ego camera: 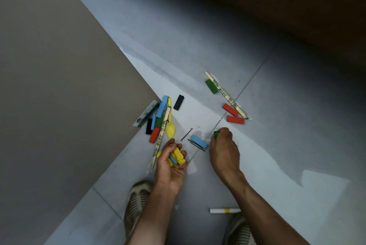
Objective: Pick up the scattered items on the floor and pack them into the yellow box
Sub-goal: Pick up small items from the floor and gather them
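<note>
By the wall's corner lies a pile of blocks [158, 118], long axes running away from me, with a yellow spoon [170, 126] alongside. My left hand [170, 163] cups yellow blocks [178, 157]. A light-blue block [199, 141] lies over hairpins [196, 145]. My right hand [222, 149] pinches a green block [216, 134], mostly hidden. Farther right, red blocks [232, 114] flank wrapped chopsticks [225, 95].
</note>
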`<state>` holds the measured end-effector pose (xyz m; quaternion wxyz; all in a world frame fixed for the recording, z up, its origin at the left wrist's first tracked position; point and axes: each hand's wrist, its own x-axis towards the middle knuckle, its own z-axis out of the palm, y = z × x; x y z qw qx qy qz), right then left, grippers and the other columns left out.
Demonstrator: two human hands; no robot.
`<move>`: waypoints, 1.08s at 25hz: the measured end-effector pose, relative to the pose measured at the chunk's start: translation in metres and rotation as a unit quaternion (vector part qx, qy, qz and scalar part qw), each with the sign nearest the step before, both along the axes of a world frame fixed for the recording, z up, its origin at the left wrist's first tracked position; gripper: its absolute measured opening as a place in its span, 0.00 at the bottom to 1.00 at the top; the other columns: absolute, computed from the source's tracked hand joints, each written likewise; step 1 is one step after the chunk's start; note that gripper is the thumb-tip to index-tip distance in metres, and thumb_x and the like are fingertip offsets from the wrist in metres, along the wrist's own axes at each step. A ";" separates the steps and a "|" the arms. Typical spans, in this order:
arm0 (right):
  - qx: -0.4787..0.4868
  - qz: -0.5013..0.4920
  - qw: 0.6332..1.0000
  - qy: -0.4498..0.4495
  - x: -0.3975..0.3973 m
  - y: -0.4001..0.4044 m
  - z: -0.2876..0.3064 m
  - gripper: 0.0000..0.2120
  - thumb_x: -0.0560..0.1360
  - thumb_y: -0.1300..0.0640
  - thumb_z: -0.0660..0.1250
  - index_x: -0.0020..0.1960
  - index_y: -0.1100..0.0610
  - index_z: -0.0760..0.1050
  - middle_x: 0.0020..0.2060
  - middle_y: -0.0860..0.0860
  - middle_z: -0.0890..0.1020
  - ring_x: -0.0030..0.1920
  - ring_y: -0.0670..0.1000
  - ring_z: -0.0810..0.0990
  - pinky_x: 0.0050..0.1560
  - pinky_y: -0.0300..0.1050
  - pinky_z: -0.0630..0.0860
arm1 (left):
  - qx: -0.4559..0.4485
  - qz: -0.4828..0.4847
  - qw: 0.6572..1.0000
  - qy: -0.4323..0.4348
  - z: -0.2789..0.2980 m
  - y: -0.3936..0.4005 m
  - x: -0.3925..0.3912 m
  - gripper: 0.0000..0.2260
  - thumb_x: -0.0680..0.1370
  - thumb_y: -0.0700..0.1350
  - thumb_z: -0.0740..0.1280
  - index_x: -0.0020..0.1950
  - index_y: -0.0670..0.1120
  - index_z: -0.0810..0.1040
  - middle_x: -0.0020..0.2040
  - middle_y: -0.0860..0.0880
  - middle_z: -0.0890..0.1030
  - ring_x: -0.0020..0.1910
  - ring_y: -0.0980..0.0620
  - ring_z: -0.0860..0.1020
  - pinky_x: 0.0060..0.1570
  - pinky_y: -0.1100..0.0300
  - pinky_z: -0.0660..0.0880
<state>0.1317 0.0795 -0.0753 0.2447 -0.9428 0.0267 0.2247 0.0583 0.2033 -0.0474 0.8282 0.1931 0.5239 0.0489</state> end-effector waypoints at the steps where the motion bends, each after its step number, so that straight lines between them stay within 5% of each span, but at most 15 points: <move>1: 0.017 0.016 1.000 -0.013 -0.002 0.001 0.001 0.08 0.81 0.54 0.58 0.56 0.57 0.67 0.52 0.56 0.77 0.49 0.57 0.78 0.44 0.48 0.74 | -0.001 0.001 1.000 -0.002 0.000 0.000 0.001 0.09 0.68 0.39 0.70 0.47 0.47 0.80 0.38 0.47 0.82 0.31 0.52 0.79 0.25 0.64 0.72; 3: 0.059 0.081 0.994 -0.046 -0.009 0.004 0.001 0.07 0.81 0.53 0.59 0.53 0.56 0.68 0.49 0.54 0.75 0.47 0.56 0.76 0.42 0.48 0.72 | -0.006 -0.006 1.000 -0.004 -0.002 0.001 0.004 0.08 0.69 0.40 0.70 0.47 0.47 0.80 0.39 0.47 0.82 0.32 0.52 0.79 0.28 0.63 0.72; 7: -0.035 0.214 0.973 -0.082 -0.020 0.010 -0.005 0.05 0.79 0.61 0.62 0.54 0.58 0.71 0.50 0.56 0.74 0.44 0.56 0.77 0.35 0.47 0.69 | -0.014 -0.039 0.999 0.011 -0.003 0.000 0.014 0.07 0.67 0.38 0.73 0.42 0.46 0.78 0.33 0.47 0.79 0.29 0.53 0.78 0.35 0.58 0.76; 11: -0.051 0.246 0.965 -0.077 -0.009 0.009 -0.003 0.06 0.79 0.59 0.63 0.55 0.57 0.72 0.53 0.56 0.74 0.42 0.55 0.78 0.34 0.46 0.67 | 0.183 -0.134 0.971 0.079 -0.006 0.015 0.057 0.11 0.71 0.31 0.70 0.47 0.44 0.78 0.32 0.45 0.80 0.26 0.52 0.78 0.30 0.58 0.78; 13: -0.024 0.248 0.966 -0.068 -0.004 0.005 0.000 0.07 0.81 0.56 0.60 0.56 0.57 0.72 0.53 0.55 0.75 0.44 0.55 0.78 0.39 0.48 0.73 | 0.355 -0.228 0.899 0.116 -0.009 0.028 0.089 0.10 0.72 0.32 0.69 0.48 0.46 0.77 0.36 0.44 0.81 0.29 0.51 0.78 0.29 0.59 0.76; 16: 0.033 0.110 0.990 -0.076 0.024 -0.021 0.011 0.09 0.81 0.50 0.61 0.53 0.55 0.71 0.50 0.56 0.79 0.45 0.56 0.79 0.45 0.48 0.75 | 0.562 -0.364 0.729 0.142 -0.018 0.046 0.127 0.10 0.73 0.36 0.68 0.52 0.48 0.77 0.45 0.46 0.79 0.41 0.48 0.78 0.39 0.60 0.73; 20: -0.031 0.102 0.991 -0.083 0.068 -0.057 0.013 0.15 0.81 0.50 0.62 0.65 0.55 0.69 0.56 0.53 0.77 0.49 0.55 0.79 0.47 0.45 0.75 | 0.634 -0.513 0.560 0.142 -0.029 0.054 0.141 0.09 0.75 0.40 0.69 0.54 0.40 0.77 0.54 0.40 0.76 0.50 0.41 0.77 0.44 0.57 0.72; 22: -0.057 0.130 0.987 -0.072 0.070 -0.054 0.011 0.16 0.82 0.49 0.59 0.66 0.55 0.68 0.56 0.52 0.77 0.48 0.54 0.80 0.46 0.42 0.75 | 0.637 -0.522 0.550 0.138 -0.028 0.054 0.139 0.06 0.75 0.40 0.69 0.48 0.38 0.77 0.49 0.39 0.78 0.48 0.41 0.77 0.42 0.55 0.73; 27: -0.091 0.133 0.983 -0.083 0.068 -0.051 0.008 0.21 0.82 0.49 0.58 0.70 0.58 0.66 0.55 0.55 0.77 0.45 0.53 0.79 0.44 0.45 0.76 | 0.618 -0.469 0.619 0.121 -0.012 0.039 0.126 0.03 0.75 0.40 0.68 0.47 0.42 0.76 0.39 0.47 0.78 0.40 0.46 0.77 0.36 0.59 0.71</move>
